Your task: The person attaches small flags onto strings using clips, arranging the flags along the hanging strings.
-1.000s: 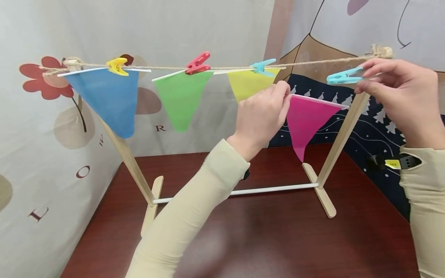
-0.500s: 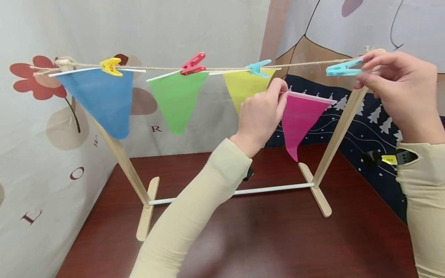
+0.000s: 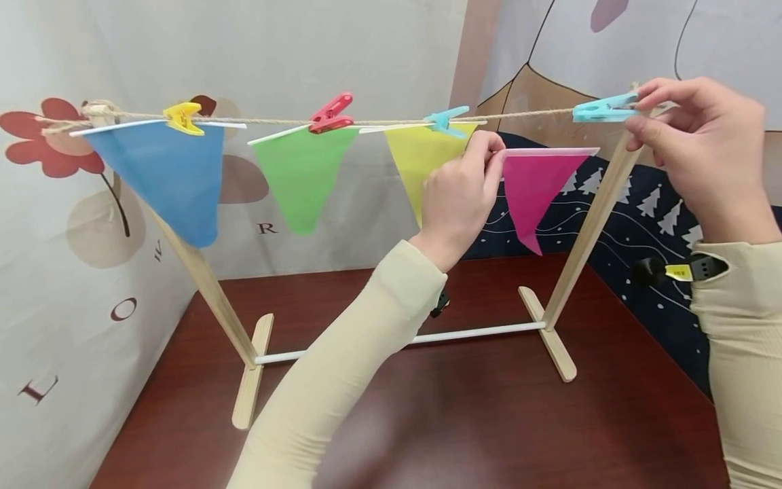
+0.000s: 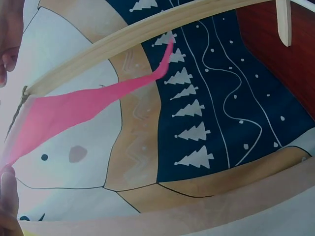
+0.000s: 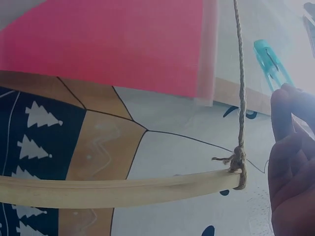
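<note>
My left hand [image 3: 461, 193] pinches a pink pennant [image 3: 540, 187] by the left end of its white top edge, just below the twine [image 3: 525, 115]. The pennant's tip hangs down and curls. Between the thumb and fingers of my right hand [image 3: 709, 146] is a light blue clothespin [image 3: 601, 109], its nose pointing left and overlapping the twine in the head view. In the right wrist view the clothespin [image 5: 271, 61] appears to one side of the twine [image 5: 241, 88], apart from it, with the pink pennant [image 5: 113, 44] on the other side.
Blue [image 3: 165, 173], green [image 3: 303, 180] and yellow [image 3: 406, 159] pennants hang on the twine from yellow [image 3: 183, 118], red [image 3: 332, 114] and light blue [image 3: 448, 122] clothespins. Wooden posts [image 3: 583, 251] on feet, joined by a white rod [image 3: 476, 334], stand on the dark red table [image 3: 464, 421].
My left hand has lifted the pink pennant closer to the twine and its top edge is now nearly level. My right hand has raised the clothespin up to twine height.
</note>
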The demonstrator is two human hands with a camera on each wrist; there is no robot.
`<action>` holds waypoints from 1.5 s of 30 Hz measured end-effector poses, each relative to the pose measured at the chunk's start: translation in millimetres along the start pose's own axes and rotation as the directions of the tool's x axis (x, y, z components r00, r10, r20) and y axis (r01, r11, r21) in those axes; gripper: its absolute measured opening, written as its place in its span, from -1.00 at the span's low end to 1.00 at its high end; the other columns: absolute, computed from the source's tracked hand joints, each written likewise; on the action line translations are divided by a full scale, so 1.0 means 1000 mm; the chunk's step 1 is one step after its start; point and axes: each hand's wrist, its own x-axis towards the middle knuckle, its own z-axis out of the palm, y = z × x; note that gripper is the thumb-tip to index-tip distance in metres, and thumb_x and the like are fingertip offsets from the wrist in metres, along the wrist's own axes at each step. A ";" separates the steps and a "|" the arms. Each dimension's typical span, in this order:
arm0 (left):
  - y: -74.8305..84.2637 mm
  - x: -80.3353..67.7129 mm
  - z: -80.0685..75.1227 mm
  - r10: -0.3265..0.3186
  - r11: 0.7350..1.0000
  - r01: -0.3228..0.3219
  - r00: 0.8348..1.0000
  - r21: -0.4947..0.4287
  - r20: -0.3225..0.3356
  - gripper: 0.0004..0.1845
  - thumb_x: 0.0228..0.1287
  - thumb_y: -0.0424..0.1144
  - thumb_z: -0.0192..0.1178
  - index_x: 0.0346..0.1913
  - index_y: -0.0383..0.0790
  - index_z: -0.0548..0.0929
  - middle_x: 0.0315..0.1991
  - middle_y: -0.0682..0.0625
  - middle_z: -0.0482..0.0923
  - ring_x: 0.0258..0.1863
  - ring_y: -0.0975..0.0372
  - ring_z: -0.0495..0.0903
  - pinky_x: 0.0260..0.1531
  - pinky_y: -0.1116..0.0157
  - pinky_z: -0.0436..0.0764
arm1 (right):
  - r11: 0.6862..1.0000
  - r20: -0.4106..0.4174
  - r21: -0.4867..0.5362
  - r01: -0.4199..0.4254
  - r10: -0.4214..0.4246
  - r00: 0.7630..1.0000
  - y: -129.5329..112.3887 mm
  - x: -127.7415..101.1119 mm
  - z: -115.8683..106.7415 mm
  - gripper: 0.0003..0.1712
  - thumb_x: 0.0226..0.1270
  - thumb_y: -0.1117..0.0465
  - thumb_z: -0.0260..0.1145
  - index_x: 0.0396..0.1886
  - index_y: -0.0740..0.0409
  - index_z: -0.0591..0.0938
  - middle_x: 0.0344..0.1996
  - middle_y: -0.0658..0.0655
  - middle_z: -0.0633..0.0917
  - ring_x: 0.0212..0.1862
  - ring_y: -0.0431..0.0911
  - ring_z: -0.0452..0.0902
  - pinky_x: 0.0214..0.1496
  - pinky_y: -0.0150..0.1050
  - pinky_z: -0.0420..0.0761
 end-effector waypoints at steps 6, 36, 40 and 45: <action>0.003 0.004 0.003 -0.066 0.996 0.064 0.997 -0.058 -0.040 -0.76 0.34 -0.09 -0.11 -0.11 -0.12 0.48 -0.51 0.14 0.54 -0.73 0.37 0.34 -0.71 0.46 0.26 | 1.000 0.002 -0.009 -0.027 0.027 1.000 -0.001 0.005 -0.001 -0.71 0.09 0.26 0.28 -0.14 0.18 0.65 -0.11 0.04 0.58 -0.51 -0.26 0.49 -0.56 -0.58 0.35; 0.006 0.007 0.008 -0.156 0.976 0.133 0.979 -0.171 -0.133 -0.75 0.33 -0.08 -0.08 -0.10 -0.10 0.53 -0.47 0.16 0.56 -0.69 0.38 0.35 -0.64 0.47 0.26 | 0.998 -0.026 -0.058 -0.008 0.006 1.000 -0.017 0.012 0.005 -0.79 0.07 0.28 0.30 -0.24 0.16 0.66 -0.23 -0.04 0.65 -0.50 -0.33 0.53 -0.40 -0.60 0.42; 0.008 0.008 0.007 -0.142 0.979 0.118 0.980 -0.165 -0.138 -0.75 0.33 -0.08 -0.08 -0.10 -0.10 0.52 -0.50 0.15 0.54 -0.71 0.36 0.33 -0.66 0.47 0.25 | 0.998 -0.002 -0.065 -0.008 0.008 1.000 -0.018 0.014 0.005 -0.78 0.07 0.29 0.30 -0.23 0.18 0.65 -0.25 -0.09 0.65 -0.50 -0.34 0.53 -0.38 -0.62 0.43; 0.007 0.010 0.005 -0.126 0.981 0.101 0.981 -0.165 -0.149 -0.75 0.33 -0.08 -0.08 -0.10 -0.10 0.52 -0.48 0.15 0.55 -0.71 0.36 0.34 -0.66 0.46 0.25 | 0.994 0.030 -0.109 0.006 -0.003 1.000 -0.018 0.014 0.003 -0.75 0.07 0.26 0.30 -0.20 0.13 0.65 -0.25 -0.09 0.64 -0.48 -0.36 0.53 -0.33 -0.62 0.42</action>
